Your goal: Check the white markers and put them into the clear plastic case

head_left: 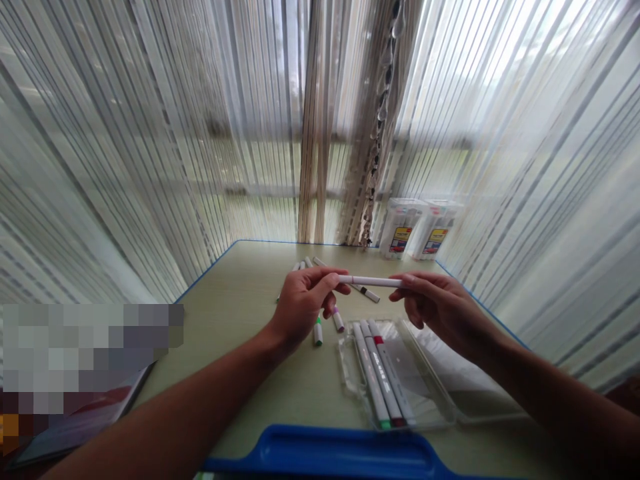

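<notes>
A white marker (375, 282) is held level above the table between my two hands. My left hand (311, 293) pinches its left end, thumb and fingers closed. My right hand (431, 293) grips the opposite end the same way. Below them lies an open clear plastic case (430, 393) with several markers (377, 373) side by side in its left part; green and dark red ends show. Loose on the table are a green-banded marker (318, 331), a purple-banded marker (339, 320) and a black-banded marker (369, 293). More markers lie partly hidden behind my left hand.
Two upright clear marker boxes (399, 233) stand at the table's back right, by the string curtain (270, 133). The pale table (230, 347) has a blue edge and a blue tray (345, 450) at its front. A dark-edged flat object (90, 427) sits at left, partly pixelated.
</notes>
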